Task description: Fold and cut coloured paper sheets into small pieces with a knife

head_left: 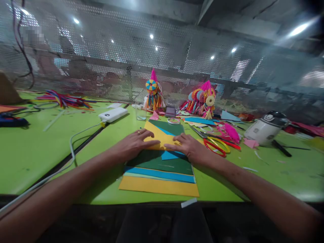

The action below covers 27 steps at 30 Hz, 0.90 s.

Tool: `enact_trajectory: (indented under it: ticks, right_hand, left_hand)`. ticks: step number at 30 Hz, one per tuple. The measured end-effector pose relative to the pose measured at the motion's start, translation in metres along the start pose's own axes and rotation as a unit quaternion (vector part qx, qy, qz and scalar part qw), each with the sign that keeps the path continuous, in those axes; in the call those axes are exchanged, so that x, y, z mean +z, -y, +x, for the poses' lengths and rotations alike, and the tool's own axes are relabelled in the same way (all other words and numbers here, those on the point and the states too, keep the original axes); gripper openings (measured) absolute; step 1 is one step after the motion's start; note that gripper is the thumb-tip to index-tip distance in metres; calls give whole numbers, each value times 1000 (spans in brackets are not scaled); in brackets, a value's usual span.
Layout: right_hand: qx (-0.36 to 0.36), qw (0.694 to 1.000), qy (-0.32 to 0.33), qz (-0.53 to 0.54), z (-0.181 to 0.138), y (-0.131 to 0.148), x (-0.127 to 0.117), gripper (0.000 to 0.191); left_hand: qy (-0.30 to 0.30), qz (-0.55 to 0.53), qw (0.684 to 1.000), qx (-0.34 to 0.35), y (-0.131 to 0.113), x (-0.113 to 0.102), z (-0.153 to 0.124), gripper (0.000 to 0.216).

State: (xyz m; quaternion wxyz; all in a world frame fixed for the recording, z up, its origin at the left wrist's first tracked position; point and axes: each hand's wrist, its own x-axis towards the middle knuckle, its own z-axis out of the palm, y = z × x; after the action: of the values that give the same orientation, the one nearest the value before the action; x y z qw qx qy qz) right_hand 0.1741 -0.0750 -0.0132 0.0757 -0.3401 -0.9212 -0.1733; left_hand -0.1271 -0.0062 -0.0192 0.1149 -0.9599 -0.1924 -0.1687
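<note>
A yellow paper sheet [163, 137], with one straight edge facing me, lies at an angle over a blue sheet [170, 155] and a dark green sheet [157, 161]. My left hand [138, 141] rests on the yellow paper's left part, thumb stretched inward and fingers apart from it. On the right part lies my right hand [186, 145], its thumb pointing toward the left one and its fingers slightly bent on the paper. Both palms are turned down. Beneath the green sheet, edges of blue, pale and yellow paper [159, 186] stick out toward me.
Scissors with red and yellow handles [215, 146] lie right of the stack. A white power bank [113, 115] with a cable is at left. Behind stand tasselled paper decorations [153, 91] and a roll of tape [173, 120]. A white-and-black appliance [264, 128] is at right.
</note>
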Motion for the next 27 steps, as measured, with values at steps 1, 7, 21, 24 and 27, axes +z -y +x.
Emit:
enact_trajectory:
  ticks: [1,7,21,24,27]
  right_hand:
    - [-20,999,24,-14,4,-1,-2,62]
    - [-66,992,90,-66,21,0,-11,61]
    - [-56,994,95,-10,24,1,-16,63]
    - [-54,995,89,5,20,0,-17,64]
    - [-47,995,85,25,10,-2,-18,68]
  left_hand:
    - [18,-25,999,22,0,0,1,45]
    - [42,-75,994,60,2,-2,3,43]
    - [73,-87,993,30,-13,-17,2,38]
    - [56,-86,994,28,-13,-13,0,38]
    - [46,-94,994,25,-13,-11,-4,40]
